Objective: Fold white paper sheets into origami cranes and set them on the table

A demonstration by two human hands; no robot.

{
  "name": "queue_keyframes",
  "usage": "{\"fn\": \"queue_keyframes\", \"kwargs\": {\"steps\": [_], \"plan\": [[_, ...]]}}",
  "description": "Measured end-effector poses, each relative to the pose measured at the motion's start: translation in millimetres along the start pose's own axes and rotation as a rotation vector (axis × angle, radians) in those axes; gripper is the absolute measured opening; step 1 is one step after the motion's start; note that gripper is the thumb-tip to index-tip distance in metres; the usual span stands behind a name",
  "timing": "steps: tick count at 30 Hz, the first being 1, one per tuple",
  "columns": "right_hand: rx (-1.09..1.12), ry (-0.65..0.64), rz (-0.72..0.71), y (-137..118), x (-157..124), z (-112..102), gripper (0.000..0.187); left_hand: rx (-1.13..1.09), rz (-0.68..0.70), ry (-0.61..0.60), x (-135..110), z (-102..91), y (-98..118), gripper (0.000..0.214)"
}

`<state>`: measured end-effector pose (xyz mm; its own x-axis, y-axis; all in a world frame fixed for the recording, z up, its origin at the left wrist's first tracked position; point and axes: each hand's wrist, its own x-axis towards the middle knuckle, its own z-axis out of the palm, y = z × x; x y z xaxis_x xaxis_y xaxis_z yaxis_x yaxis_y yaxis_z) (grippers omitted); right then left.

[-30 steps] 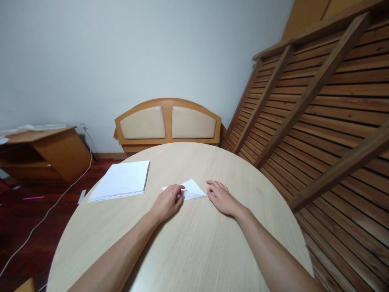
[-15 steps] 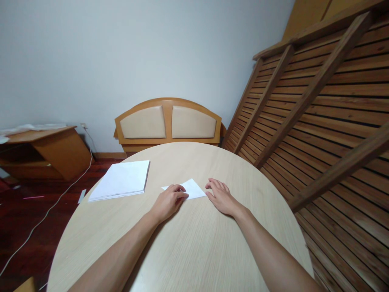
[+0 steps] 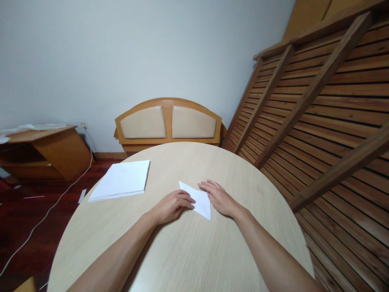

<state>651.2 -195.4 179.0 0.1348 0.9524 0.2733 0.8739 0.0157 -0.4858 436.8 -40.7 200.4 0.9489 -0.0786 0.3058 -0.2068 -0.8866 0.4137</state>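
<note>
A small folded white paper (image 3: 199,199), triangular in shape, lies flat on the round light-wood table (image 3: 182,251). My left hand (image 3: 173,205) rests on its left edge with the fingers stretched out and pressing down. On the paper's right edge my right hand (image 3: 219,197) lies flat, fingers extended. Neither hand grips anything; both touch the paper from opposite sides.
A stack of white sheets (image 3: 123,179) sits on the table's far left. Behind the table stands a padded wooden headboard (image 3: 167,121). A slatted wooden frame (image 3: 322,101) leans at the right. A low desk (image 3: 42,152) and a white cable (image 3: 48,211) are on the floor at left.
The folded paper has been turned and slid nearer to me, its point now facing down-right. Both hands moved with it and flattened onto its two sides.
</note>
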Motion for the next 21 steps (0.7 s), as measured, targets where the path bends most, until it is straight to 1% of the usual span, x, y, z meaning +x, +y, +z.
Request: {"fn": "queue_keyframes", "kwargs": {"steps": [3, 5, 7, 9, 12, 16, 18, 21], "plan": [[0.037, 0.057, -0.001, -6, 1, -4, 0.034, 0.068, -0.034, -0.018, 0, -3.6, 9, 0.038], [0.058, 0.076, -0.005, -13, 2, -7, 0.028, 0.129, -0.068, -0.017, 1, -6.9, 15, 0.033], [0.079, 0.076, -0.007, -18, 2, -10, 0.025, 0.169, -0.096, -0.017, 3, -10.0, 20, 0.026], [0.099, 0.073, 0.002, -21, 3, -12, 0.027, 0.211, -0.127, -0.004, 4, -11.6, 21, 0.028], [0.119, 0.045, -0.004, -22, 2, -13, 0.031, 0.263, -0.185, 0.038, 4, -9.9, 16, 0.033], [0.147, -0.011, -0.063, -25, 0, -13, 0.041, 0.256, -0.215, 0.08, -1, -3.1, 4, 0.027], [0.158, -0.021, -0.075, -28, -1, -13, 0.045, 0.243, -0.2, 0.08, -4, -0.3, -1, 0.035], [0.152, -0.03, -0.075, -30, -2, -15, 0.039, 0.222, -0.161, 0.032, -8, 1.4, -6, 0.045]]}}
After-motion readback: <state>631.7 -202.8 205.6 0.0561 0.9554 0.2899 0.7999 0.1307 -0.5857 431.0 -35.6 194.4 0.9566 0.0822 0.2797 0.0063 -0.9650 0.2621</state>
